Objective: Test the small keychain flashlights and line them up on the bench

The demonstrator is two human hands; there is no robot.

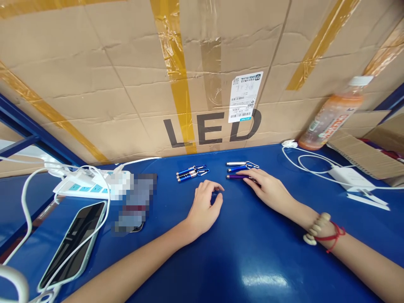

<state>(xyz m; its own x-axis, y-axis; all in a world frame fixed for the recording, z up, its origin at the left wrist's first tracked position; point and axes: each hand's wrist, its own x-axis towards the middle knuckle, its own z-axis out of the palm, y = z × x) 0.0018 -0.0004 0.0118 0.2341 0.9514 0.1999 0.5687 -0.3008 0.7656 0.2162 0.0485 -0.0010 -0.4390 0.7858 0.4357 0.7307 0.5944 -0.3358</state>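
My left hand (pixel 205 204) rests on the blue table (pixel 246 252), fingers loosely curled and apart, holding nothing I can see. Just beyond it lie blue keychain flashlights (pixel 192 172) with metal clips. My right hand (pixel 268 189) lies flat with fingers stretched out, fingertips touching a purple keychain flashlight (pixel 236 176). Above that one lie a blue flashlight (pixel 238 169) and a silver flashlight (pixel 236 163). A bead bracelet and red cord circle my right wrist (pixel 322 229).
A taped cardboard wall marked LED (pixel 211 128) closes off the back. A white power strip (pixel 91 183) with cables and a phone (pixel 71 244) lie at the left. An orange drink bottle (pixel 331 115) leans at the right, by a white charger (pixel 342 176) and cardboard pieces.
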